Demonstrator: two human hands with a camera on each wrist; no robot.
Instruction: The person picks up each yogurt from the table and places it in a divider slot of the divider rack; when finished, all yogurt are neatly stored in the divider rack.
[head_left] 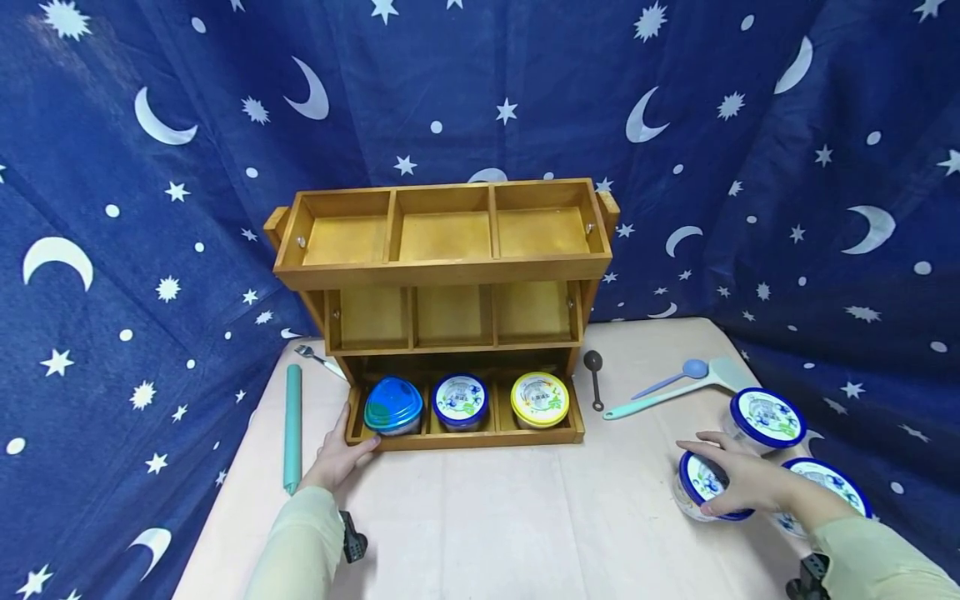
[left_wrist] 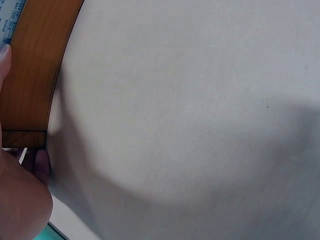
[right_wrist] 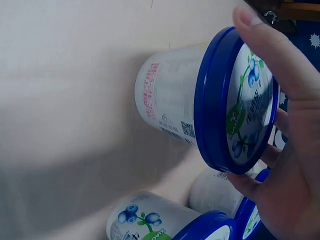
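Note:
My left hand [head_left: 336, 457] grips the front left corner of a three-tier wooden box [head_left: 442, 272], thumb over the bottom tray's front edge and fingers along its side. In that bottom tray sit a tub with a domed blue lid [head_left: 393, 404], a tub with a flat blue lid [head_left: 460, 400] and a yellow-lidded tub [head_left: 539, 400], one per compartment. At the right, my right hand [head_left: 750, 483] spans the lid of a white blue-lidded tub [right_wrist: 175, 95] with blueberry print, thumb and fingers at opposite sides of its rim.
Two more blue-lidded tubs [head_left: 768, 417] stand beside and behind my right hand. A dark spoon [head_left: 595, 379], a blue spoon [head_left: 671, 379] and a mint spatula [head_left: 675, 396] lie right of the box. A fork [head_left: 318, 360] and a teal roll [head_left: 292, 429] lie left.

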